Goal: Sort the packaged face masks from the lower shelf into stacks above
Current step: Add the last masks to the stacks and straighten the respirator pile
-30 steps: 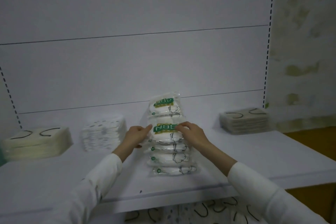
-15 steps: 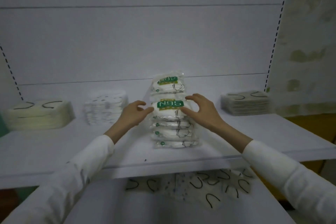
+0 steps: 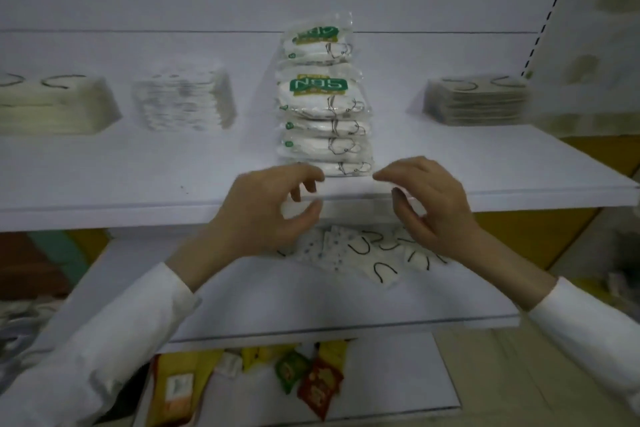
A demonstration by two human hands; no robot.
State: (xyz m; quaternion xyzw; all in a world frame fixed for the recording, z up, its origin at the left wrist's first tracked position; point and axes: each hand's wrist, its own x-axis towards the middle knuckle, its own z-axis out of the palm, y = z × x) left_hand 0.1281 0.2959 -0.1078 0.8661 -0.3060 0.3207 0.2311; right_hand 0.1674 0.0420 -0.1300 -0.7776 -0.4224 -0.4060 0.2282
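head view: left hand (image 3: 263, 208) and right hand (image 3: 433, 204) hover side by side before the front edge of the upper shelf (image 3: 138, 166), fingers loosely curled and apart, holding nothing. just behind them on that shelf stands the n95 stack (image 3: 323, 104). flanking it are a cream stack (image 3: 52, 104), a patterned stack (image 3: 183, 100) and a grey stack (image 3: 478, 100). loose masks (image 3: 363, 253) lie on the lower shelf (image 3: 277, 295), under the hands. snack packets (image 3: 311, 381) lie below.

Both hands raised, empty

Left hand (image 3: 266, 210) and right hand (image 3: 427, 204) face each other, fingers loosely curled, thumbs below; both forearms in white sleeves.
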